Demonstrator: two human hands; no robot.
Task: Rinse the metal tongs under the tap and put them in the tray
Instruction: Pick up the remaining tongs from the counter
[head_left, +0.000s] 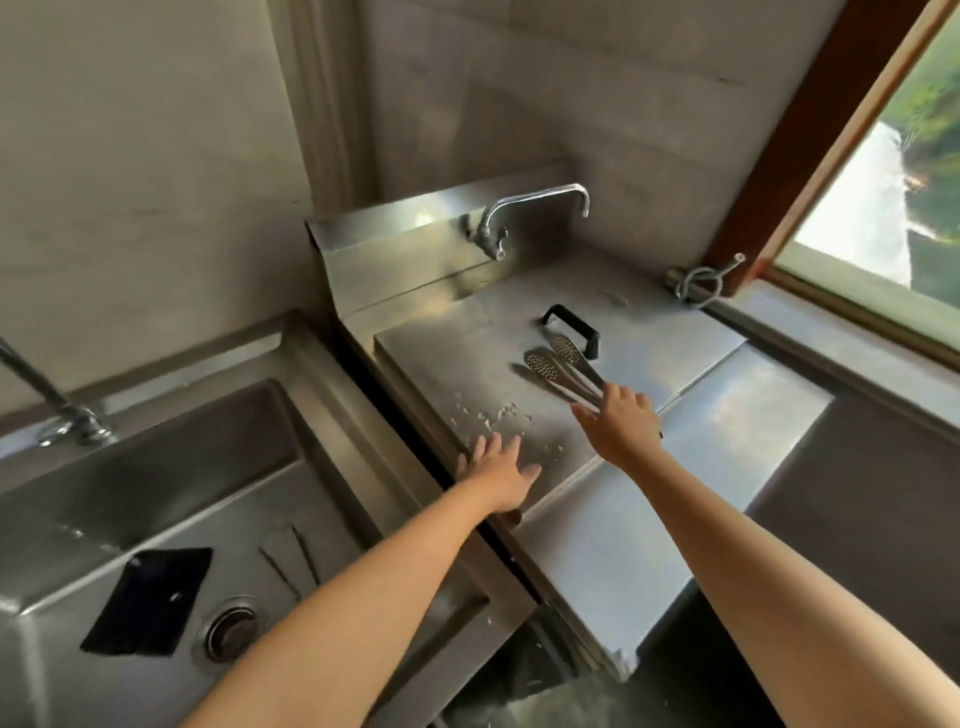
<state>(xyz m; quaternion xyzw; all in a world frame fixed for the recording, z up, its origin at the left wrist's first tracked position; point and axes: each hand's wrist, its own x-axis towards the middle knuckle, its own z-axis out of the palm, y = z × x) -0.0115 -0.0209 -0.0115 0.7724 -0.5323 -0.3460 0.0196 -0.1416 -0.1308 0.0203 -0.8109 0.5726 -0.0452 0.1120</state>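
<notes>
The metal tongs lie on a steel lid with a black handle, their perforated tips pointing away from me. My right hand is over the near ends of the tongs, fingers spread and touching them; whether it grips them is unclear. My left hand rests flat on the lid's front left edge, fingers straight. A chrome tap is mounted on the steel backsplash behind the lid. A second tap stands at the far left over the open sink.
A black flat object lies in the sink beside the drain. White crumbs are scattered on the lid. A coiled hose sits by the window frame at the right. A steel counter extends to the right.
</notes>
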